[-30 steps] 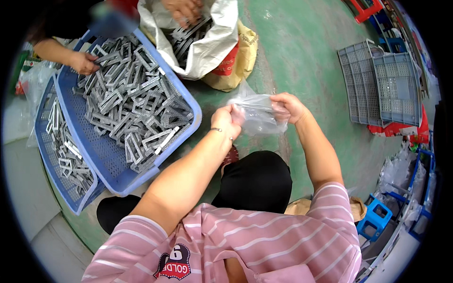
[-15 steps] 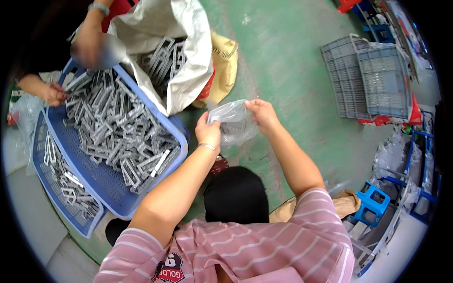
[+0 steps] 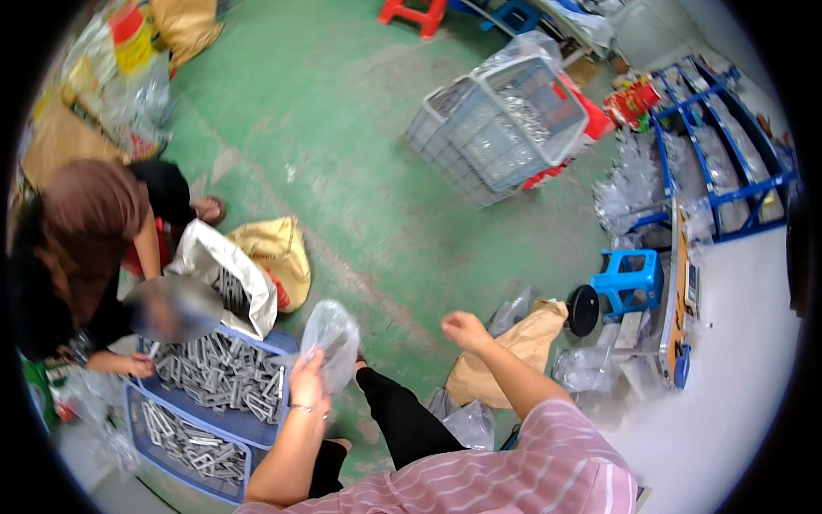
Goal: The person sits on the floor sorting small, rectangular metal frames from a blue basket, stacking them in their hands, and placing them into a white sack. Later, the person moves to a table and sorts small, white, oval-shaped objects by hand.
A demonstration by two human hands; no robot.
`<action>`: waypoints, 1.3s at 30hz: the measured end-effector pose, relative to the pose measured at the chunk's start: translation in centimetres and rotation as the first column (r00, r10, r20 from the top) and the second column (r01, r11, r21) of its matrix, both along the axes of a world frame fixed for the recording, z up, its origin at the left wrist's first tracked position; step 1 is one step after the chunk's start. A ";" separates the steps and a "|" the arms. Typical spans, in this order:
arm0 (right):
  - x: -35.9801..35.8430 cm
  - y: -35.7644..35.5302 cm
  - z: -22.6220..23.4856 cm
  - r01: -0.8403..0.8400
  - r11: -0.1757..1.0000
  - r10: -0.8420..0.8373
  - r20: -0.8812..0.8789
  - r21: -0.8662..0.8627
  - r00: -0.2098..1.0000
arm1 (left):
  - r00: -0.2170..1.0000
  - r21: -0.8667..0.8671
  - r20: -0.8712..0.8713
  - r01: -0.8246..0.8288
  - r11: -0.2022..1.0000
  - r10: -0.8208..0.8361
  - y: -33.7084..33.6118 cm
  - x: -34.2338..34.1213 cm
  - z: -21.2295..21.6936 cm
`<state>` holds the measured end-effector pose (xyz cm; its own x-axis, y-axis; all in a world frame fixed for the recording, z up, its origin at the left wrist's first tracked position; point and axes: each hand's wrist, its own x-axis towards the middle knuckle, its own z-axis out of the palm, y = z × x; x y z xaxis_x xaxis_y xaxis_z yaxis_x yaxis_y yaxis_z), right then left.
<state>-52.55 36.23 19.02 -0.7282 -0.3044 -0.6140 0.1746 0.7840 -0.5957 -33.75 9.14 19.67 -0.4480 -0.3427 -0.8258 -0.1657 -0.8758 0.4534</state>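
Note:
My left hand [image 3: 310, 384] is closed on the neck of a clear plastic bag [image 3: 332, 336], which puffs out beyond my fingers. Whether anything is inside the bag, I cannot make out. Out to the right, above the green floor, my right hand [image 3: 463, 331] is loosely curled and apart from the bag, with nothing visible in it. To the left of my left hand stands a blue plastic basket [image 3: 278, 343] heaped with grey rectangular frame-shaped parts [image 3: 224, 370]. A smaller blue basket [image 3: 137, 428], nearer to me, holds more of these parts [image 3: 193, 441].
A co-worker [image 3: 94, 214] crouches at the left, one hand [image 3: 137, 364] by the basket. Beyond it stand a white sack [image 3: 257, 291] of parts and a yellow sack [image 3: 287, 253]. Ahead are stacked grey crates [image 3: 479, 137]; right, a brown sack [image 3: 505, 351], blue stool [image 3: 629, 274] and blue rack [image 3: 719, 193].
My right hand has let go of the bag and moved away to the right; my left hand keeps it. My view has swung rightward and upward, with my body more upright.

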 end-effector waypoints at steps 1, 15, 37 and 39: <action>0.0 2.1 4.2 0.087 0.996 -0.086 0.094 -0.001 0.992 | 0.995 0.036 0.089 0.031 0.999 -0.034 -0.8 1.1 1.2; -12.0 2.3 58.5 -0.939 0.307 0.005 -0.986 -0.154 0.164 | 0.988 0.224 0.009 0.147 0.963 -0.152 -1.6 -12.8 25.2; -24.5 55.9 40.5 0.680 0.733 -0.664 -0.221 -0.005 0.714 | 0.812 -0.073 -0.066 0.576 0.814 -0.580 35.8 -65.4 29.9; -29.4 60.7 38.8 0.657 0.750 -0.632 -0.209 0.076 0.746 | 0.835 -0.134 0.005 0.547 0.827 -0.551 39.4 -68.8 30.3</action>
